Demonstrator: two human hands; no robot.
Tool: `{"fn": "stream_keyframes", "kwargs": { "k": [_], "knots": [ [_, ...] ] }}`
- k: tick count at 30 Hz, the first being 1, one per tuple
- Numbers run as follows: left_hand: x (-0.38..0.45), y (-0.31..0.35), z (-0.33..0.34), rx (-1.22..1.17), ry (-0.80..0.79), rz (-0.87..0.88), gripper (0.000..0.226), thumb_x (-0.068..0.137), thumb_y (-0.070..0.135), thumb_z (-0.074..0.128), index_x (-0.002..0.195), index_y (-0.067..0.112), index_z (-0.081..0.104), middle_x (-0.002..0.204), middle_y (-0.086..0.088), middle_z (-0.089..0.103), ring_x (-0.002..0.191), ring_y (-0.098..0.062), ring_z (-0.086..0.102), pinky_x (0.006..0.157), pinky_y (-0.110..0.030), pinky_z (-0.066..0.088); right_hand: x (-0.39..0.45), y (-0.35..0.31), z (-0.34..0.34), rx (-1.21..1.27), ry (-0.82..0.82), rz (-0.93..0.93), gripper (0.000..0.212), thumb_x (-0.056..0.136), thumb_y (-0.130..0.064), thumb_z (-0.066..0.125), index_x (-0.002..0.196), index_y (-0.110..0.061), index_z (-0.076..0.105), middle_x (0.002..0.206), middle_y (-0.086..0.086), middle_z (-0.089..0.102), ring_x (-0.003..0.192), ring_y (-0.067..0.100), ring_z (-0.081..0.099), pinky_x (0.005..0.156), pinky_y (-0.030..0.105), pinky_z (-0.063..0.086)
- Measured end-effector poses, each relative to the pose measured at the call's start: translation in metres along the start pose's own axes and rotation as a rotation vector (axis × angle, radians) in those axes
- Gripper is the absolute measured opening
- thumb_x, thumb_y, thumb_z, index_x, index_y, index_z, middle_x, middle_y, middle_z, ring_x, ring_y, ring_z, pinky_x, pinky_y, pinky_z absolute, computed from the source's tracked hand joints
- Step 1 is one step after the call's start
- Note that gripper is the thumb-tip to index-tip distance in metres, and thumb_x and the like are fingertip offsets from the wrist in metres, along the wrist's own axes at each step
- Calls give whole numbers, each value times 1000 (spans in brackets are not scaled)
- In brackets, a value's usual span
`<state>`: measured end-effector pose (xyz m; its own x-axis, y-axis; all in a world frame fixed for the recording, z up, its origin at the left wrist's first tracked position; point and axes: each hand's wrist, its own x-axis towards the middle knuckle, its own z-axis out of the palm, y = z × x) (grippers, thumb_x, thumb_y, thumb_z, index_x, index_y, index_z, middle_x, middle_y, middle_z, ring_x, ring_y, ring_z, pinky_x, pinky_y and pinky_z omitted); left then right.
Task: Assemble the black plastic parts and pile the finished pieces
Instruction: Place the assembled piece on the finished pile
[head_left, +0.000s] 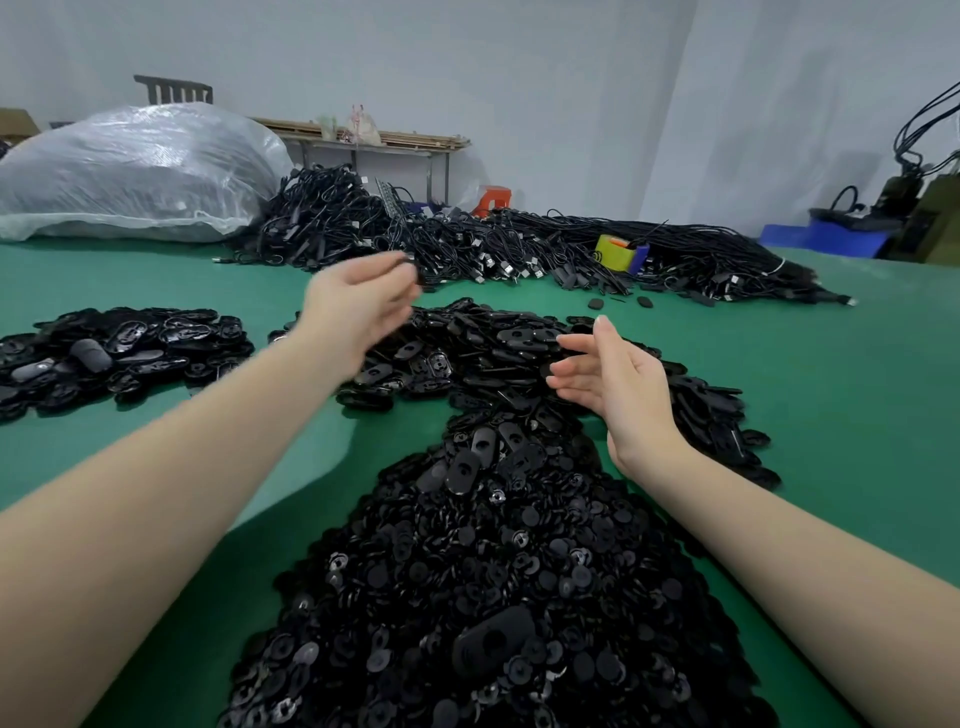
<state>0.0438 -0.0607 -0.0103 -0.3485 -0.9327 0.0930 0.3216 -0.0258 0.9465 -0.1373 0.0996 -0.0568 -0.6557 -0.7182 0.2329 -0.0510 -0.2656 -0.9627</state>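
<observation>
Glossy round black plastic discs (498, 597)

Your left hand (358, 306) is up over the green bench (857, 364), fingertips pinching a small black piece (410, 262), blurred. Your right hand (618, 384) hangs open, palm turned inward, above the middle heap of oval parts (493, 353). Nearest you lies a big pile of small round parts (493, 571). Another pile (119, 348) sits off left, and tangled cables (519, 244) lie beyond.
</observation>
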Motion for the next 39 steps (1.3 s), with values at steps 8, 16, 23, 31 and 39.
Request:
{"fn": "stream_keyframes", "kwargs": {
  "k": [8,16,23,31,39],
  "knots": [
    [39,24,-91,-202,627,47,31,93,-7,55,111,14,67,116,-17,61,79,-16,65,70,-18,58,-1,0,0,-1,-25,1,41,102,-41,46,89,-16,76,73,9,73,70,22,71,63,26,58],
    [35,15,-93,-178,413,49,22,89,11,73,110,14,70,97,-7,69,77,-9,68,71,-18,57,-1,1,1,-36,-37,-1,42,102,-42,46,87,-17,76,72,8,73,70,24,72,62,26,57],
    [38,24,-83,-180,404,70,31,96,-2,55,117,18,67,115,-11,65,84,-10,73,73,-19,58,-1,0,1,-47,-39,-1,43,102,-42,46,84,-18,77,71,8,72,69,23,71,62,26,58],
    [33,12,-96,833,571,196,54,84,11,51,136,22,57,136,-7,59,100,-26,64,80,-32,51,-2,0,1,-55,-49,9,43,102,-42,46,89,-14,76,72,8,72,70,24,71,62,26,57],
    [10,15,-23,1484,-300,-170,30,85,48,72,102,25,65,90,8,65,77,-14,69,70,-32,58,-2,0,2,-69,-59,4,41,102,-40,47,88,-15,76,71,7,72,70,24,71,63,26,57]
  ]
}}
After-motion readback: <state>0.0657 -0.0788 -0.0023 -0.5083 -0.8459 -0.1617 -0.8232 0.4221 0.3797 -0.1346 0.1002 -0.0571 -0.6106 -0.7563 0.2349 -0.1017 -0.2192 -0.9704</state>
